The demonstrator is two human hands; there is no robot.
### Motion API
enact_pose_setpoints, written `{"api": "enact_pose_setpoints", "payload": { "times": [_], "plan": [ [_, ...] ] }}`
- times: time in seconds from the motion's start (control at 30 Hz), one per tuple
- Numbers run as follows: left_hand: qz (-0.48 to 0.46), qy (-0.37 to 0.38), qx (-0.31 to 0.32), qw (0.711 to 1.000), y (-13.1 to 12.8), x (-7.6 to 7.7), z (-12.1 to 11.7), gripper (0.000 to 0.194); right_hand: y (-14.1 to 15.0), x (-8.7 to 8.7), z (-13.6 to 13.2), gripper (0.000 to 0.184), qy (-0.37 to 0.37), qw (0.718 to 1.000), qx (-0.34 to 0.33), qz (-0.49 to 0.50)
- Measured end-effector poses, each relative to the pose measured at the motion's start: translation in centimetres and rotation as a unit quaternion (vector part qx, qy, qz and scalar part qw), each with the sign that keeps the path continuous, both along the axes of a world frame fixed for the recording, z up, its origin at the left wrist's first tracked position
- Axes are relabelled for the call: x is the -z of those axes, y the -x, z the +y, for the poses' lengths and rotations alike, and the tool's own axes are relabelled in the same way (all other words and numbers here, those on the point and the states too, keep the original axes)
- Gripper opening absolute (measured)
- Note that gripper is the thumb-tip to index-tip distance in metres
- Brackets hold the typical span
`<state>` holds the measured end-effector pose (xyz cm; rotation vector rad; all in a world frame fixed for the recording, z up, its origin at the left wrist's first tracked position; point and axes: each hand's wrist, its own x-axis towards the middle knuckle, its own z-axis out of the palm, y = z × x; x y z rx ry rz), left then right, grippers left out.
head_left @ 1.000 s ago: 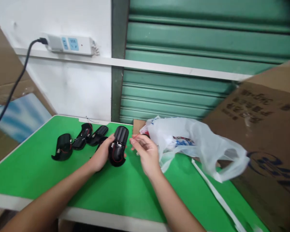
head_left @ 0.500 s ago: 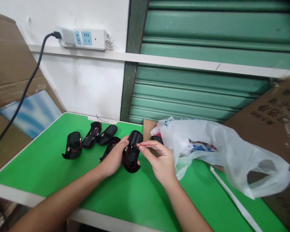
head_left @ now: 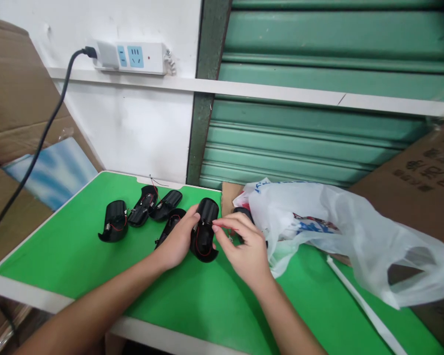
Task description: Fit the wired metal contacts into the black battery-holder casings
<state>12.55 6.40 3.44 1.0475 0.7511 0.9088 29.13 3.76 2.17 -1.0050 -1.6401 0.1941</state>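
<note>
The left hand (head_left: 177,241) gripped a curved black plastic casing (head_left: 205,230), long axis near-to-far; the right hand (head_left: 248,251) (at its right edge) pinched a thin red strand (head_left: 234,229).

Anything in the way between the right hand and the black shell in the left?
Nothing visible. The right hand pinches a thin red wire at the right edge of the black shell that the left hand holds. The plastic bag lies off to the right, not between them.
</note>
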Motion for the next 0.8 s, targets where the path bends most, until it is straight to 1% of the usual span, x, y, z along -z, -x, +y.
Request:
{"api": "enact_pose_setpoints", "payload": {
  "times": [0.1,0.27,0.43,0.67,0.8],
  "plan": [
    [0.002,-0.012,0.005,1.000,0.0,0.3,0.1,0.069,-0.1,-0.1,-0.1,0.012,-0.007,1.000,-0.003,-0.019],
    [0.002,-0.025,0.008,1.000,0.1,0.8,0.3,0.061,0.1,-0.2,-0.3,0.012,0.004,1.000,-0.015,-0.007],
    [0.010,-0.027,0.003,1.000,0.0,0.7,0.2,0.050,0.3,-0.4,-0.6,0.012,0.021,1.000,-0.017,0.003],
    [0.006,0.011,0.025,1.000,-0.1,0.0,-0.2,0.064,0.3,-0.2,-0.5,0.013,0.050,0.997,-0.018,0.050],
    [0.018,0.020,0.035,0.999,-0.1,-0.2,-0.3,0.065,0.2,-0.1,-0.3,0.013,0.058,0.996,-0.020,0.070]
  ]
}}
